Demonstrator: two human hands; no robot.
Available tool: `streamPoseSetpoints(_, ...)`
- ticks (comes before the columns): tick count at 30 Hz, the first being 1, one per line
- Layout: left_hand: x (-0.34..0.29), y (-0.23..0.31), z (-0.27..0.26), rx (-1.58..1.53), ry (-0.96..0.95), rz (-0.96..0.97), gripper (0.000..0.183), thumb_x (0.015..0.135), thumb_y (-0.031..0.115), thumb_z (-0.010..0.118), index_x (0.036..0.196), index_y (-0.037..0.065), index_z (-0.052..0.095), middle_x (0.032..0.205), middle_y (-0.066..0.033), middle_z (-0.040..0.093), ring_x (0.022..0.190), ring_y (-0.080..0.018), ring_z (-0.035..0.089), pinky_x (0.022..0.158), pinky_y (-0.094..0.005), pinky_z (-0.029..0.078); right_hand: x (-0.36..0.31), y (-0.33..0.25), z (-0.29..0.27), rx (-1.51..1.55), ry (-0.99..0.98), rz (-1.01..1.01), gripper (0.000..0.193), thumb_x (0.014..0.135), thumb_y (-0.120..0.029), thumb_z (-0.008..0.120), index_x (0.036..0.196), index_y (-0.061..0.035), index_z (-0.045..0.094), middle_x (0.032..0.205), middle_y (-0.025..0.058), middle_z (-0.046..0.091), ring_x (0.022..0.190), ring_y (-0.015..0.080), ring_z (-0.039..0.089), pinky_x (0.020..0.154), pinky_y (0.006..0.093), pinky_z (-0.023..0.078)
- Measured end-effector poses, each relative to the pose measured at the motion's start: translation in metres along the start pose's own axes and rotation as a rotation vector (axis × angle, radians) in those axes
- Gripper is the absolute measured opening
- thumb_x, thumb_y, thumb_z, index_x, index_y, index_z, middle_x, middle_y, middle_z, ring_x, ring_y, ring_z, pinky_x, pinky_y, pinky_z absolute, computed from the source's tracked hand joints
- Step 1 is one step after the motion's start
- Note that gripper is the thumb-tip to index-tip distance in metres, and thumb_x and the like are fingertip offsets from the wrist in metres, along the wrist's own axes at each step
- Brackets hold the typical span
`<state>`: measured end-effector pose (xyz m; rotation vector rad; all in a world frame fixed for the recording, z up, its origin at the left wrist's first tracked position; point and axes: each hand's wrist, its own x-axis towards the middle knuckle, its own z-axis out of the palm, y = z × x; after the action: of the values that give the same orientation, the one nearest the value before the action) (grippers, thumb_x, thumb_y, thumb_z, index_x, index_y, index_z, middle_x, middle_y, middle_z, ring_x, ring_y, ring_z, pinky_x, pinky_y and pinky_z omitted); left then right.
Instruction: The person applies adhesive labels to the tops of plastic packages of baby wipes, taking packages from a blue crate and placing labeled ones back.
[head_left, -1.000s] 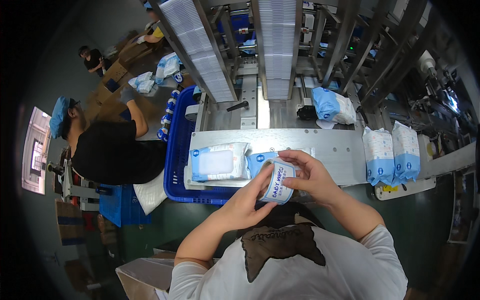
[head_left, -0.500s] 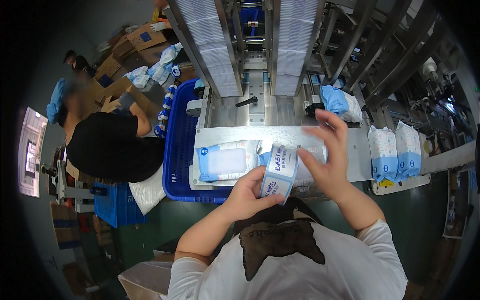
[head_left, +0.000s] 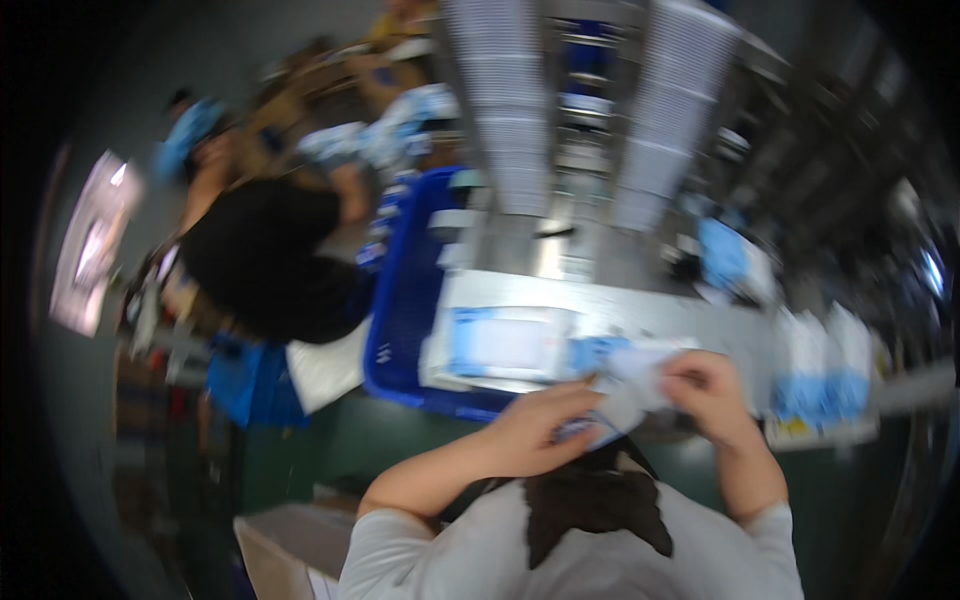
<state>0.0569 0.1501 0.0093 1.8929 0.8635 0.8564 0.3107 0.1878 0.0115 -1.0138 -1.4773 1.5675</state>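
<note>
The picture is smeared by motion. My left hand (head_left: pixel 548 428) is closed around the near end of a strip of printed labels (head_left: pixel 635 385), blue and white, held above the metal table edge. My right hand (head_left: pixel 712 392) has its fingers curled in a pinch at the strip's other end, where a pale side shows. A blue-and-white pack of wipes (head_left: pixel 505 345) lies flat on the metal table (head_left: pixel 600 298), left of the strip. Behind the strip a second pack (head_left: pixel 598 350) shows only in part.
A blue plastic crate (head_left: pixel 380 368) stands left of the table. Two tall stacks of white lids (head_left: pixel 505 120) rise in the machine ahead. Two packs (head_left: pixel 803 370) stand upright at right, and another pack (head_left: pixel 722 255) lies behind. A person in black (head_left: pixel 270 262) works at left.
The view has swung, shifting the scene rightward. My right hand, formerly raised with fingers spread, has lowered and closed on the label strip's end. The strip has turned, showing its pale side.
</note>
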Motion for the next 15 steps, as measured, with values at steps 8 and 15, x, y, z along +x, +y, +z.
streamPoseSetpoints(8,-0.018,0.039,-0.028,0.253,0.095,-0.175,0.056,0.077,0.020,0.071,0.123,0.010,0.042,0.105,-0.0112,0.049,0.088,-0.0295,0.058,0.070,-0.0380,0.046,0.010,-0.020,-0.022,-0.565,0.765,-0.335,0.028,0.090,-0.012,0.057,0.105,0.0101,0.063,0.099,0.0225,0.066,0.086,0.0268,0.063,0.075,0.0373,0.052)
streamPoseSetpoints(15,-0.017,0.041,-0.008,0.040,0.068,-0.111,0.062,0.073,0.030,0.077,0.117,0.003,0.041,0.092,-0.0127,0.054,0.087,-0.0284,0.060,0.067,-0.0355,0.047,0.015,-0.029,0.060,-0.742,-0.071,-0.985,0.029,0.085,-0.021,0.063,0.106,0.0004,0.059,0.108,0.0176,0.061,0.098,0.0314,0.059,0.084,0.0404,0.049)
